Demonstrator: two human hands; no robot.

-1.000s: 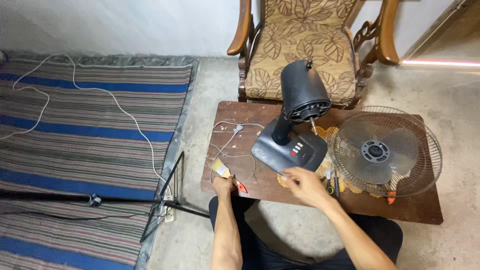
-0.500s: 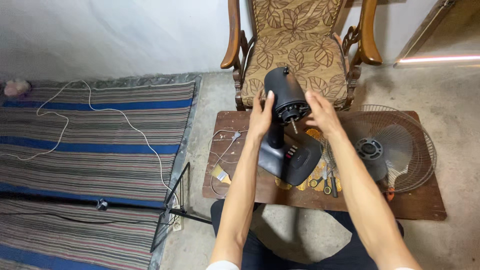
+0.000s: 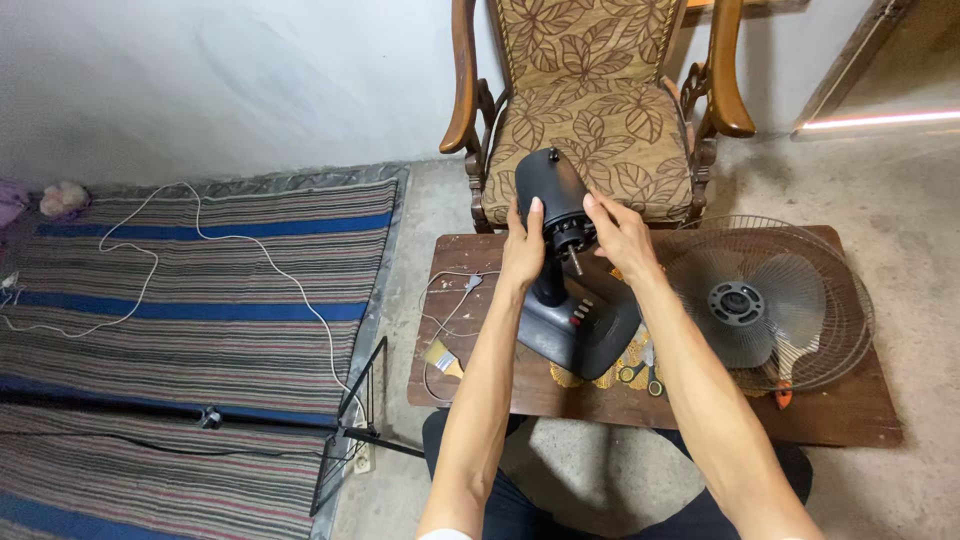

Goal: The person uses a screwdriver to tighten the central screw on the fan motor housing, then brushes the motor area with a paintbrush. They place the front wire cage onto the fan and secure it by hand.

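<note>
Both hands, left hand (image 3: 523, 250) and right hand (image 3: 620, 235), reach forward with arms outstretched, clasping the fan motor housing (image 3: 556, 195).

A low wooden bench (image 3: 470, 385) stands on the concrete floor (image 3: 930, 250). On it rest a dark fan base (image 3: 580, 335), a wire fan cage with blades (image 3: 765, 300), a white cord (image 3: 445, 310), a small brush (image 3: 442, 358) and yellow-handled scissors (image 3: 640, 372).
</note>
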